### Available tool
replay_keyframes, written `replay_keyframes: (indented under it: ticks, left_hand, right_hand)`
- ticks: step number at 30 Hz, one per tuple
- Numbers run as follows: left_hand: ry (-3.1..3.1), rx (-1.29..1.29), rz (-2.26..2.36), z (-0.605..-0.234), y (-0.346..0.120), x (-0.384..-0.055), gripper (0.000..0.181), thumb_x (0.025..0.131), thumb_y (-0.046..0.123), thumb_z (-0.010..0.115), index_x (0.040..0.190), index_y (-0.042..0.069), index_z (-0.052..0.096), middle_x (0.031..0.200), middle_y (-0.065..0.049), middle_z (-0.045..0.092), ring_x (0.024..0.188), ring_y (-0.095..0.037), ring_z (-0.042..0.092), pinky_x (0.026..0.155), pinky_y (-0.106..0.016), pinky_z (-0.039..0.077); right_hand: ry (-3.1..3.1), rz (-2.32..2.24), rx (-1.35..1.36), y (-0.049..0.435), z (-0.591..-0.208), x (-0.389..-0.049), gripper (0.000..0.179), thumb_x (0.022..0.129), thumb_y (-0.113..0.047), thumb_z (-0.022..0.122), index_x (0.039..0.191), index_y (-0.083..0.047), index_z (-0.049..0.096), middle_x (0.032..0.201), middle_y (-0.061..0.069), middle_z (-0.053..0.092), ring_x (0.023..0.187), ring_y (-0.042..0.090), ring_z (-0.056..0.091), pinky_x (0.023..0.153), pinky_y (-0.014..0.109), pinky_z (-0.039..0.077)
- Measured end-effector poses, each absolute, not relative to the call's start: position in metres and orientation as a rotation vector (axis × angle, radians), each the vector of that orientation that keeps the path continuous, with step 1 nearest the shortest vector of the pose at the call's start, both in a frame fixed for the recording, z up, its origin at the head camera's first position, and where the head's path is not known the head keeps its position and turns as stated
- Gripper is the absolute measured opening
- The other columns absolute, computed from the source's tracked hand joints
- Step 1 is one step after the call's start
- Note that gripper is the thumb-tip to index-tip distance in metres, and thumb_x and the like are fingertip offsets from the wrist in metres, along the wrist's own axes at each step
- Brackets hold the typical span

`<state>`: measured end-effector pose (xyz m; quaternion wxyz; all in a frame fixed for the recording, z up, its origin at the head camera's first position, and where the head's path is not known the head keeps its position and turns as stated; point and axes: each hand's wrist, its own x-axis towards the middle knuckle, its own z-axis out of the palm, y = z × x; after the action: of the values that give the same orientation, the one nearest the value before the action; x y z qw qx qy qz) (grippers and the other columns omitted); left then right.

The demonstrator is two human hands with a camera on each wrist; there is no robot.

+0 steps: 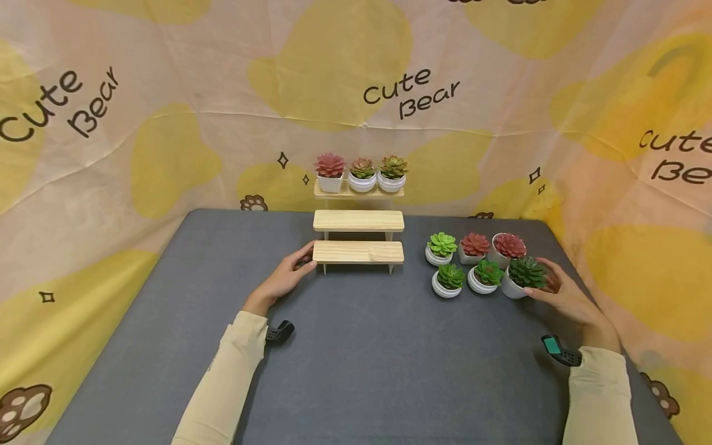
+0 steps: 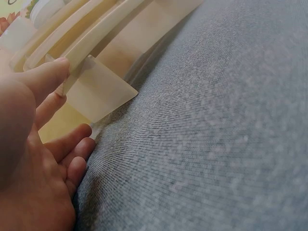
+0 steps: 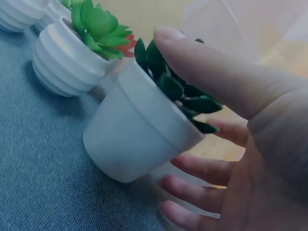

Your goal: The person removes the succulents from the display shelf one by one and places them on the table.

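Note:
A three-step wooden display stand (image 1: 358, 251) stands at the middle of the table. My left hand (image 1: 282, 278) holds the left end of its lowest step, thumb at the front corner and index finger at the back; in the left wrist view the other fingers (image 2: 77, 166) lie below, near the cloth. On the right, my right hand (image 1: 570, 301) is around the right side of a dark green succulent (image 1: 526, 272) in a smooth white pot (image 3: 139, 127). Its thumb (image 3: 202, 67) reaches over the leaves, and the other fingers are spread beside the pot, which stands on the table.
Beside that pot stand a green succulent (image 1: 486, 275), another green one (image 1: 448, 280), a bright green one (image 1: 442, 248) and two red ones, one in a square pot (image 1: 473, 258). Three potted succulents (image 1: 363, 175) line the top step. A printed cloth (image 1: 311, 80) hangs behind.

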<state>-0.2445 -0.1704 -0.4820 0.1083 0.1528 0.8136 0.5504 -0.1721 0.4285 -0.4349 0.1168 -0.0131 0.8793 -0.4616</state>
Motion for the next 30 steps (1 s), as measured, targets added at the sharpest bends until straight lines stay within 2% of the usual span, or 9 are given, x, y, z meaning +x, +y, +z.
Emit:
replay_keyframes:
  ticks: [4, 9, 14, 18, 23, 27, 30]
  left_hand:
    - [2.393, 0.457, 1.630, -0.484, -0.172, -0.245, 0.061, 0.108, 0.022, 0.050, 0.163, 0.014, 0.024, 0.161, -0.018, 0.039, 0.142, -0.040, 0.040, 0.116, -0.058, 0.029]
    - [2.404, 0.469, 1.628, -0.481, -0.172, -0.244, 0.061, 0.107, 0.024, 0.051, 0.162, 0.014, 0.025, 0.160, -0.017, 0.040, 0.142, -0.039, 0.041, 0.116, -0.057, 0.030]
    - [2.404, 0.473, 1.624, -0.481, -0.172, -0.243, 0.062, 0.107, 0.024, 0.051, 0.162, 0.012, 0.025, 0.160, -0.018, 0.040, 0.141, -0.039, 0.042, 0.116, -0.057, 0.031]
    - [2.400, 0.464, 1.636, -0.483, -0.172, -0.244, 0.061, 0.108, 0.022, 0.050, 0.162, 0.012, 0.025, 0.160, -0.018, 0.039, 0.142, -0.039, 0.041, 0.116, -0.058, 0.030]
    - [2.406, 0.457, 1.624, -0.482, -0.171, -0.243, 0.061, 0.108, 0.018, 0.048, 0.162, 0.008, 0.022, 0.162, -0.021, 0.036, 0.143, -0.043, 0.039, 0.116, -0.060, 0.028]
    - [2.398, 0.458, 1.612, -0.470, -0.168, -0.237, 0.060, 0.108, 0.015, 0.048, 0.161, 0.004, 0.022, 0.161, -0.023, 0.035, 0.142, -0.044, 0.039, 0.115, -0.059, 0.029]
    - [2.385, 0.466, 1.618, -0.457, -0.165, -0.229, 0.060, 0.108, 0.014, 0.049, 0.161, 0.003, 0.024, 0.160, -0.025, 0.036, 0.141, -0.045, 0.040, 0.115, -0.059, 0.030]
  right_hand:
    - [2.624, -1.347, -0.011, 0.423, -0.430, -0.173, 0.094, 0.102, -0.030, 0.061, 0.162, -0.008, -0.008, 0.160, 0.043, 0.000, 0.143, 0.068, 0.009, 0.107, 0.080, 0.017]
    - [2.680, -1.431, 0.092, 0.413, -0.423, -0.174, 0.096, 0.102, -0.032, 0.061, 0.164, -0.014, -0.010, 0.164, 0.038, -0.001, 0.147, 0.062, 0.007, 0.109, 0.078, 0.020]
    - [2.812, -1.471, 0.185, 0.403, -0.417, -0.174, 0.093, 0.100, -0.035, 0.063, 0.164, -0.010, 0.001, 0.166, 0.033, -0.003, 0.150, 0.057, 0.003, 0.110, 0.077, 0.020]
    - [2.969, -1.522, 0.201, 0.392, -0.412, -0.175, 0.088, 0.097, -0.031, 0.067, 0.162, -0.002, 0.014, 0.165, 0.031, 0.011, 0.152, 0.052, 0.010, 0.116, 0.072, 0.017]
    - [3.160, -1.507, 0.193, 0.377, -0.406, -0.176, 0.084, 0.094, -0.029, 0.070, 0.157, 0.004, 0.025, 0.160, 0.034, 0.026, 0.148, 0.056, 0.021, 0.117, 0.072, 0.015]
    - [3.214, -1.509, 0.198, 0.364, -0.399, -0.176, 0.079, 0.094, -0.026, 0.070, 0.156, 0.001, 0.030, 0.159, 0.030, 0.032, 0.146, 0.052, 0.027, 0.114, 0.070, 0.023]
    - [3.226, -1.501, 0.175, 0.352, -0.395, -0.176, 0.077, 0.094, -0.026, 0.071, 0.156, -0.003, 0.033, 0.158, 0.025, 0.036, 0.144, 0.047, 0.032, 0.110, 0.063, 0.031]
